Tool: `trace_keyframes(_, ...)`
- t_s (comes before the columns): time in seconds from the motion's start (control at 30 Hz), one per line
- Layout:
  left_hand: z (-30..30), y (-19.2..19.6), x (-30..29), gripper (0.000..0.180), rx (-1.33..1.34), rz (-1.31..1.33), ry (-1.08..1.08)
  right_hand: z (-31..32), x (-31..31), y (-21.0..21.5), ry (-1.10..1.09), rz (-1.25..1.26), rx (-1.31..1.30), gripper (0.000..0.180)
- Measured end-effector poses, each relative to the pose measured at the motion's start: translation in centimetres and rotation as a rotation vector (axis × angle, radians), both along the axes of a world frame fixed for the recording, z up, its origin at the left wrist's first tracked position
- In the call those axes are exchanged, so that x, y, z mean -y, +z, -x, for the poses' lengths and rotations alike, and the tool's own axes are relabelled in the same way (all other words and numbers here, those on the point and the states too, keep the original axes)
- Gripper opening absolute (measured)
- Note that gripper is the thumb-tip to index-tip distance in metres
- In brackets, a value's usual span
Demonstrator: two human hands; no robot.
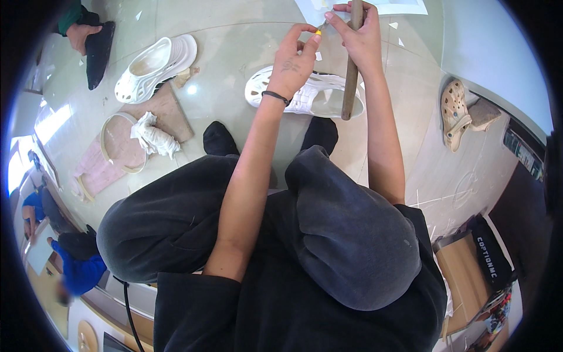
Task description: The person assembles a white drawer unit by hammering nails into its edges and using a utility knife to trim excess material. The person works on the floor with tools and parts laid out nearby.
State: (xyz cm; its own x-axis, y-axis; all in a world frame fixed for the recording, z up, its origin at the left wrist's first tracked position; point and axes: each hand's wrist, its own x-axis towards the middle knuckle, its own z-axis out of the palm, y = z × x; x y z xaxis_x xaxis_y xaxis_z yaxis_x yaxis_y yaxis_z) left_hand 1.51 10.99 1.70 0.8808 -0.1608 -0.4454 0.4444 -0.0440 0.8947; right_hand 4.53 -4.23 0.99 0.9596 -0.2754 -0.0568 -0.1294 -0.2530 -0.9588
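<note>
My left hand (295, 66) is closed in a pinch at the top of the view, with a small yellow piece (318, 32) between thumb and fingertips. Too little of that piece shows to tell its kind. Beside it, my right hand (365, 44) is wrapped around a long grey-brown wooden stick (350, 88), whose upper end runs out of view. The right thumb and fingertip also meet near the yellow piece, at something thin and pale I cannot make out. Below both hands, a white clog (302, 100) rests on the floor, partly covered by my left wrist and the stick.
Another white clog (153, 66) stands at the left, near brown cloth (167, 114), a crumpled white cloth (153, 136) and a pale ring (105, 149). A beige clog (454, 111) lies at the right. White sheets (399, 7) lie ahead. Another person's foot (99, 50) is at upper left.
</note>
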Motion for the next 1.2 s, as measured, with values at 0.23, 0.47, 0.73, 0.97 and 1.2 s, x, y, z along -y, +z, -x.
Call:
trace_keyframes(0.23,0.2,-0.1,0.2,0.027,0.063,-0.054,-0.005,-0.1,0.4,-0.9,0.009,0.071,0.08,0.045)
trace_keyframes(0.47,0.5,0.5,0.4,0.025,0.113,-0.119,0.021,0.0,0.1,0.1,0.008,0.025,-0.011,0.044)
trace_keyframes(0.73,0.4,0.8,0.3,0.027,0.144,-0.102,-0.023,-0.1,0.2,0.1,0.013,0.049,-0.006,0.045)
trace_keyframes(0.97,0.4,1.2,0.4,0.026,0.138,-0.117,-0.017,-0.1,0.3,-0.6,0.019,0.078,0.125,0.04)
trace_keyframes(1.2,0.3,0.4,0.5,0.026,0.215,-0.134,-0.014,-0.3,0.2,0.8,0.021,0.007,-0.021,0.059)
